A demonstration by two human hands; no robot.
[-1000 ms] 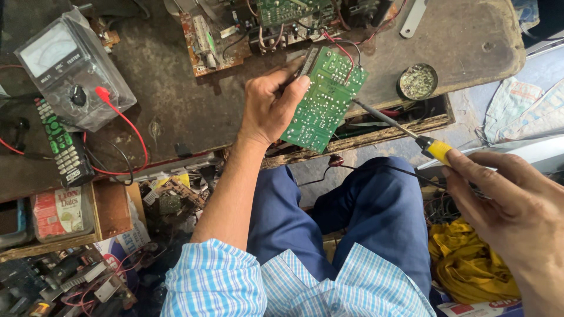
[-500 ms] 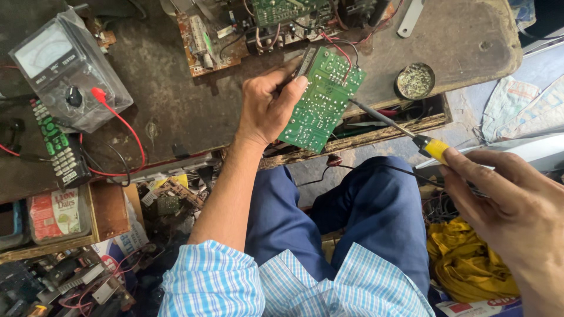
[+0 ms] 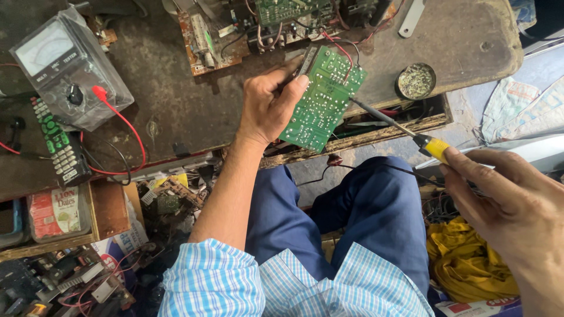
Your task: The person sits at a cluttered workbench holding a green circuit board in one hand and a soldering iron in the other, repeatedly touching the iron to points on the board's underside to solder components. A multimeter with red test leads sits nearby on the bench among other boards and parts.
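The left hand (image 3: 267,108) pinches a green circuit board (image 3: 323,98) by its left edge, thumb on the face and fingers curled behind, holding it tilted over the front edge of the desk (image 3: 176,111). The board sits just right of that hand, above the blue-trousered lap. The right hand (image 3: 511,205) grips the yellow-handled soldering iron (image 3: 399,126) with fingers closed round the handle (well off the desk's right front corner); its dark tip touches the board's right edge. A round tin (image 3: 416,81) lies near the desk's right edge, just beyond the iron. A meter (image 3: 67,73) in clear wrap rests at the left back corner, a remote control (image 3: 59,144) just in front of it.
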